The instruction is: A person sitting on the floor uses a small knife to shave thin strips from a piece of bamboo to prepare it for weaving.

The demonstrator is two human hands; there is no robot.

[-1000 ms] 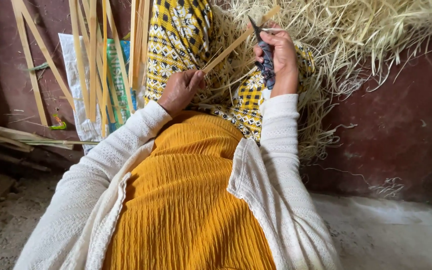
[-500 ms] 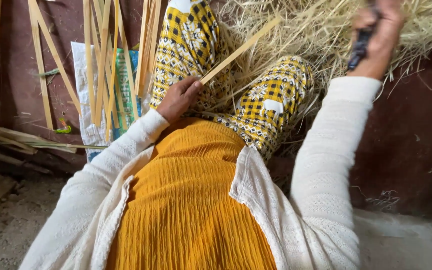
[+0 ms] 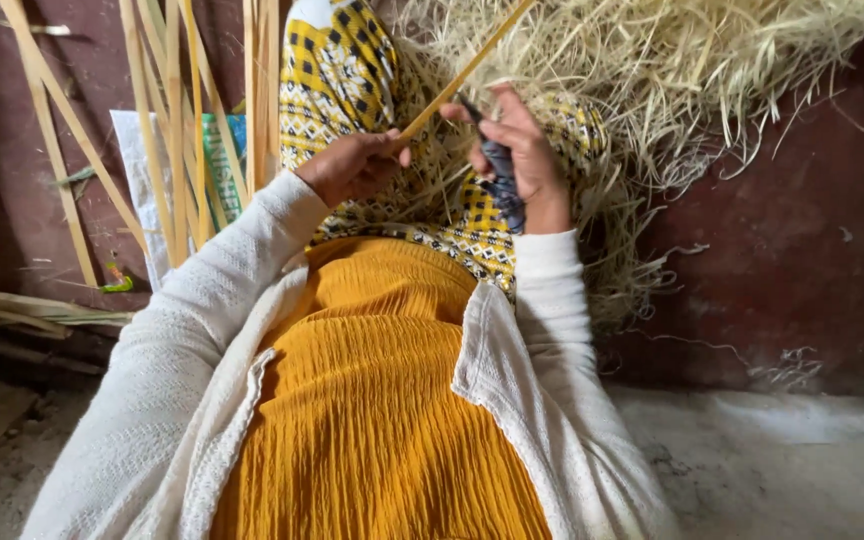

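Thin cane strip [image 3: 462, 75] looks light and springy, held over the lap.
Left hand [image 3: 352, 165] fingers pinch its near end; right hand [image 3: 512, 150] fingers clamp a dark knife [image 3: 500, 170].

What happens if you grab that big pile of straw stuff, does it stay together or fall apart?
The pale shavings pile would probably feel very light and floppy, since it is thin, curly strands. A handful would likely pull loose and shed bits, as stray strands already hang off its edge. By contrast, the thin strip in the left hand looks stiffer, staying straight.
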